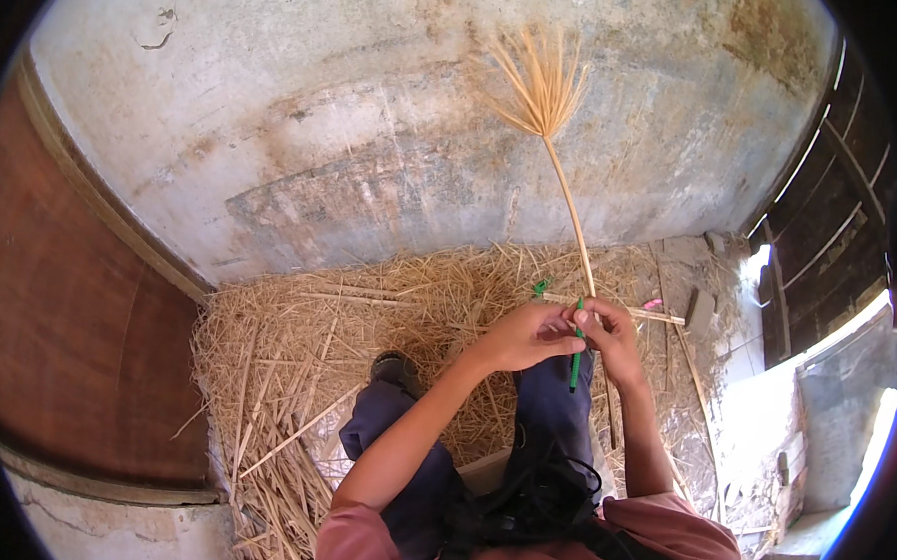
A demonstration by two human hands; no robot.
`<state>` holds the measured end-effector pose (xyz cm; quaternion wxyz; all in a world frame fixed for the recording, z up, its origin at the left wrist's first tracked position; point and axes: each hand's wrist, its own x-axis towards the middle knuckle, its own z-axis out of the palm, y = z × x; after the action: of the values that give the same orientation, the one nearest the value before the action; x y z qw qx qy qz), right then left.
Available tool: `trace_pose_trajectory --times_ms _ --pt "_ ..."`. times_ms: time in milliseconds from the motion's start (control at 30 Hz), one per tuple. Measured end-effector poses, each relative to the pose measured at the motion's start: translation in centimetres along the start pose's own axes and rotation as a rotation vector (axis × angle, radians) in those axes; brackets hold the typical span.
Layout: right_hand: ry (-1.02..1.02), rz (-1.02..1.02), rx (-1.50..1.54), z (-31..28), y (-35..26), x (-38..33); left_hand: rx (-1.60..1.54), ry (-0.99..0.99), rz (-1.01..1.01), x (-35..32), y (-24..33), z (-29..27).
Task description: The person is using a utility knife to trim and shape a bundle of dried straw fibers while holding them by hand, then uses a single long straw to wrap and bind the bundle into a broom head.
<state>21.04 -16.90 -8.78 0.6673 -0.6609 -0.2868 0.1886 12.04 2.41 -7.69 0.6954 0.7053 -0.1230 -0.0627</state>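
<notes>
A long dried plant stalk (571,210) rises from my right hand (614,341), its straw-coloured bristly head (543,86) fanned out against the wall. My right hand is closed round the stalk, and its thin lower end shows below the hand. Between both hands is a slim green stick-like thing (575,367) with a dark lower tip; I cannot make out its kind. The curled fingers of my left hand (523,337) close on it, beside the right thumb. The hands nearly touch, above my right knee.
Loose straw (301,331) and cut stalks (279,528) cover the floor around my feet. A small green object (542,288) lies on the straw beyond my hands. A block (700,311) lies at the right. Ahead stands a stained wall (362,134); a brown panel (80,326) is at the left.
</notes>
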Motion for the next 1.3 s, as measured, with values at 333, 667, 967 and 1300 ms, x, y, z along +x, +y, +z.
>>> trace_pose_trajectory --times_ms 333,667,967,1300 --pt "0.262 0.12 0.206 -5.4 1.4 -0.8 0.003 0.163 -0.082 -0.9 1.1 -1.1" --pt "0.91 0.4 0.031 -38.0 25.1 -23.1 -0.007 0.461 -0.215 -5.3 2.9 -7.7" --pt "1.464 0.451 0.549 -40.9 16.1 -32.5 0.004 0.52 -0.241 -7.4 4.1 -8.3" --pt "1.397 0.415 0.464 -44.5 16.7 -35.6 -0.055 0.495 -0.209 -6.9 3.4 -8.5"
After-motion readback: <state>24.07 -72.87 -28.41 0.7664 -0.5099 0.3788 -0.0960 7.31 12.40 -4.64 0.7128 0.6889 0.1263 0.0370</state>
